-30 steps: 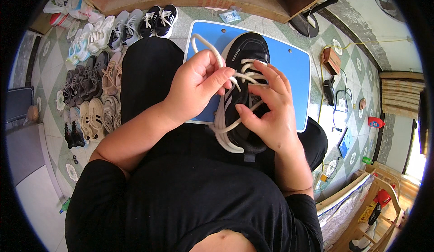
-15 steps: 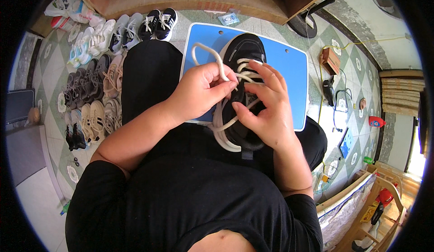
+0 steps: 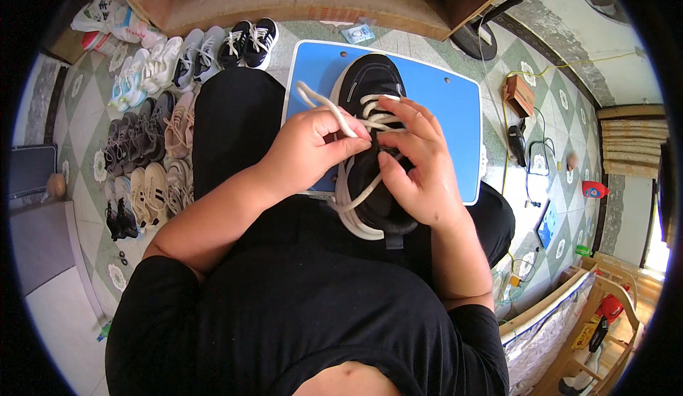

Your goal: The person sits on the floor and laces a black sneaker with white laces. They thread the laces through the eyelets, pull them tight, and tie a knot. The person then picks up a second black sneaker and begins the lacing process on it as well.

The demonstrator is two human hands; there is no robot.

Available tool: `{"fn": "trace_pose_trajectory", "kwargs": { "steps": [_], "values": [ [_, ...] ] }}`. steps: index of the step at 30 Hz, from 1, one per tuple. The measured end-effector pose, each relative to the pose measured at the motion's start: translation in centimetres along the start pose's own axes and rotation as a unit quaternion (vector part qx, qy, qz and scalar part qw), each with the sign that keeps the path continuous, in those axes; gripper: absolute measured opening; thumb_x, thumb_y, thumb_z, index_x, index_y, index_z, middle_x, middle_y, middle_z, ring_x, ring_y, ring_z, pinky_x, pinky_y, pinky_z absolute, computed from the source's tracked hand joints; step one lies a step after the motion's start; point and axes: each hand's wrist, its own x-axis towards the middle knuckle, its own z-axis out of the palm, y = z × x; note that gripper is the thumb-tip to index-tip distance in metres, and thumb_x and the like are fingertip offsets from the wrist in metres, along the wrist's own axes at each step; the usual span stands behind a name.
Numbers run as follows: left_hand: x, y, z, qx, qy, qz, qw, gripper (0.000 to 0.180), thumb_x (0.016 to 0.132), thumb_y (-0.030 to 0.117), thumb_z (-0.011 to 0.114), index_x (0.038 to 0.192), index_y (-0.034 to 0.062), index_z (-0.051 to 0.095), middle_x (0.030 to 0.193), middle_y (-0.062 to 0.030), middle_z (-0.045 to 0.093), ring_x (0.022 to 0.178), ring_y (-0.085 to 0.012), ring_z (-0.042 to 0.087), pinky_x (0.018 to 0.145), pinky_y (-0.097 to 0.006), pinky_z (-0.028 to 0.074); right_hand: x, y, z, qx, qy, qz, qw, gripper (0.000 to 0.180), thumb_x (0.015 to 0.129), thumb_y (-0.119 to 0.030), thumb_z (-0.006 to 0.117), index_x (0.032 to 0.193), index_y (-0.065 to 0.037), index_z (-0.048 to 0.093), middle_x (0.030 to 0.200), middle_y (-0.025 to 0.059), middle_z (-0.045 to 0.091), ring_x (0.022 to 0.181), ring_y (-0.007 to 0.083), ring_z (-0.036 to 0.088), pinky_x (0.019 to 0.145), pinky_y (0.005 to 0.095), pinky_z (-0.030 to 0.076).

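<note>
A black sneaker (image 3: pixel 370 83) with a white sole lies across a blue board (image 3: pixel 452 133) on my lap, its toe pointing away from me. White laces run through its upper holes. Thumb and forefinger of my left hand (image 3: pixel 306 147) pinch a white shoelace (image 3: pixel 320 98), which loops up above the hand, beside the shoe's left edge. My right hand (image 3: pixel 427 168) rests over the shoe's right side, fingers apart and touching the crossed laces. Its thumb points at the tongue area. Another loose stretch of lace hangs in a curve by the heel. My fingers hide part of the eyelets.
Rows of paired shoes (image 3: pixel 153 129) stand on the tiled floor to my left. A wooden shelf (image 3: pixel 299 5) spans the far side. Off to the right are a small brown box (image 3: pixel 519 96), cables, a red bottle (image 3: pixel 595 189) and a wooden frame (image 3: pixel 612 289).
The sneaker has shifted slightly left on the board with both hands. The lace loop above my left hand has dropped lower. My right thumb has moved up toward its fingers.
</note>
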Motion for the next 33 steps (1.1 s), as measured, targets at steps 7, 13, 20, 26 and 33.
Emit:
{"fn": "trace_pose_trajectory", "kwargs": {
  "steps": [7,13,20,26,33],
  "values": [
    [-0.5,-0.3,-0.6,-0.064,0.003,-0.018,0.998,0.007,0.086,0.006,0.064,0.089,0.0021,0.060,0.083,-0.0007,0.062,0.073,-0.0061,0.056,0.068,-0.023,0.047,-0.1,-0.5,0.1,-0.011,0.004,0.016,1.000,0.022,0.065,-0.010,0.067,0.086,-0.001,0.066,0.122,0.0159,0.056,0.114,0.0391,0.049,0.096,0.0458,0.041],
    [-0.6,-0.6,1.1,-0.060,0.019,-0.038,0.997,0.012,0.086,0.005,0.065,0.095,0.0020,0.057,0.093,-0.0025,0.058,0.081,-0.0080,0.054,0.073,-0.023,0.045,0.0,-0.3,0.1,-0.009,0.002,0.024,1.000,0.020,0.064,-0.007,0.070,0.083,-0.002,0.066,0.122,0.0143,0.056,0.115,0.0378,0.048,0.096,0.0438,0.041],
    [-1.3,0.0,2.0,0.095,0.035,0.053,0.993,0.046,0.068,0.011,0.079,0.102,0.0050,0.050,0.088,-0.0065,0.055,0.075,-0.0159,0.054,0.068,-0.028,0.047,0.1,-0.6,0.1,-0.035,-0.008,0.012,0.999,0.011,0.070,-0.005,0.065,0.081,-0.001,0.064,0.120,0.0143,0.055,0.113,0.0365,0.048,0.095,0.0433,0.041],
    [-0.8,-0.3,3.7,0.149,0.082,0.024,0.985,0.034,0.072,-0.001,0.063,0.103,0.0037,0.048,0.086,-0.0105,0.053,0.073,-0.0213,0.055,0.064,-0.032,0.046,0.0,-1.0,-0.2,-0.044,-0.014,-0.024,0.999,0.008,0.073,-0.006,0.060,0.078,0.000,0.062,0.118,0.0159,0.054,0.111,0.0351,0.048,0.095,0.0431,0.040],
    [-0.8,-1.2,3.3,0.062,0.135,0.041,0.988,0.032,0.076,-0.007,0.055,0.106,0.0020,0.047,0.093,-0.0117,0.054,0.080,-0.0204,0.056,0.072,-0.031,0.047,-0.6,-0.4,-4.4,0.027,0.028,-0.066,0.997,0.003,0.070,-0.004,0.057,0.070,-0.002,0.055,0.108,0.0144,0.058,0.096,0.0323,0.051,0.086,0.0401,0.038]
  ]
}}
